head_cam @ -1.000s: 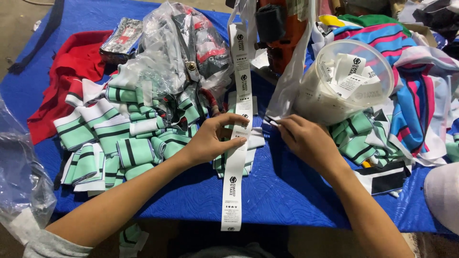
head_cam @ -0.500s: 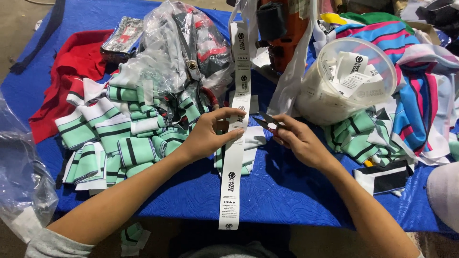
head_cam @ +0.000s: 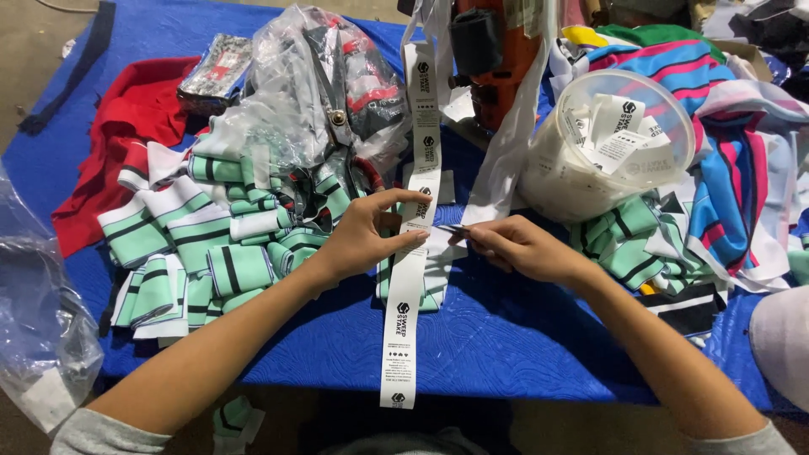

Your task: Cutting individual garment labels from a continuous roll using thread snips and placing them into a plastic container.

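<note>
Two hands meet mid-worktop: our left hand (head_cam: 362, 240) pinches the long white label strip (head_cam: 410, 278), running front to back, while our right hand (head_cam: 514, 247), closed on small scissors (head_cam: 455, 229), points leftward at it.

A long white label strip (head_cam: 410, 278) with black print runs from the far middle of the blue bench (head_cam: 506, 337) down over its near edge. More white labels (head_cam: 619, 135) fill a clear round tub (head_cam: 590, 168) toward the far right. A crumpled clear plastic bag (head_cam: 312, 93) lies at the far middle, and a small flat packet (head_cam: 217, 72) near the far left corner.
</note>
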